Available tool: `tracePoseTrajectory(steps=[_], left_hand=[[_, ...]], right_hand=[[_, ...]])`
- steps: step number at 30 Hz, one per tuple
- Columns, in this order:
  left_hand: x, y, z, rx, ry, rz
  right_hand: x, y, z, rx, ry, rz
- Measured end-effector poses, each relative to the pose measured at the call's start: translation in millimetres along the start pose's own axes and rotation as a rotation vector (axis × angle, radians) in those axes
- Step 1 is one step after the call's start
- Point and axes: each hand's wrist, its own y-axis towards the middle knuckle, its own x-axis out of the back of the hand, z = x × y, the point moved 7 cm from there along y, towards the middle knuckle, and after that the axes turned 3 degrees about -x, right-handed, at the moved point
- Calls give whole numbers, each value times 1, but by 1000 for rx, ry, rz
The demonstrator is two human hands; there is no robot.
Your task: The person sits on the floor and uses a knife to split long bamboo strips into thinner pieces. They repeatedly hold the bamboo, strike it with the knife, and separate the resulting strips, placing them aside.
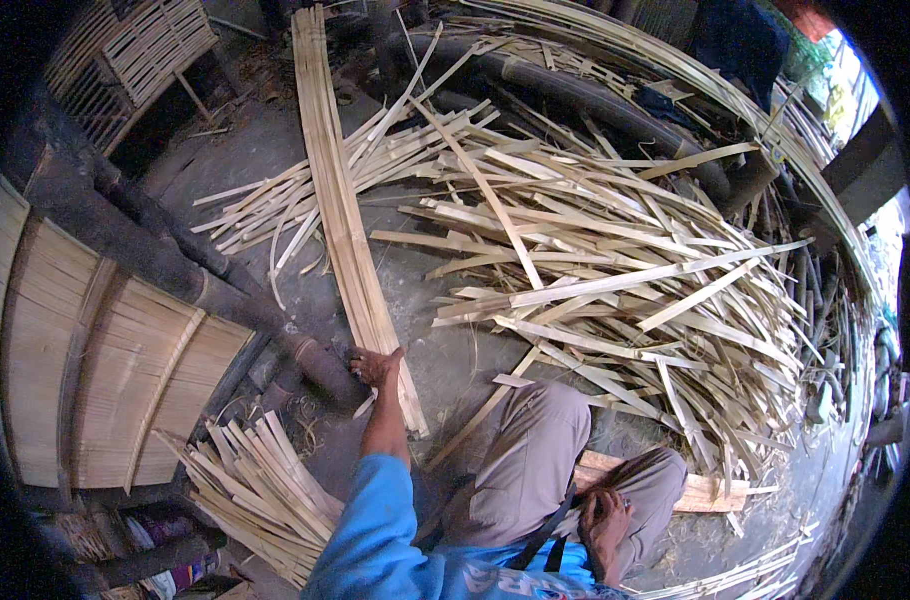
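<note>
My left hand [378,368] lies across the lower part of a long stack of pale bamboo slats [340,215], its thumb at the right edge and its fingers curled over the left edge. The stack runs from near me to the far side of the floor. My right hand [607,525] rests against my lap by the right knee with its fingers curled; whatever may be inside them is hidden. A short wooden board [710,492] shows beside and behind that knee.
A large heap of loose bamboo strips [615,260] covers the floor to the right. A smaller bundle of strips [260,490] stands at lower left, near a woven bamboo panel [125,350] and a dark bamboo pole [205,285]. A slatted rack [160,50] is at far left.
</note>
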Motion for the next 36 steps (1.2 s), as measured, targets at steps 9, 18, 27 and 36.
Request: tracePoseTrajectory(steps=[9, 18, 27, 36], left_hand=[[-18, 24, 20, -48, 14, -35], [0, 4, -2, -88, -1, 36], [22, -199, -28, -688, -592, -24], [66, -389, -94, -1311, -179, 351]], right_hand=[[2, 2, 7, 40, 42, 48], [6, 2, 7, 53, 17, -12], [21, 2, 13, 13, 106, -54], [40, -11, -5, -99, 258, -198]])
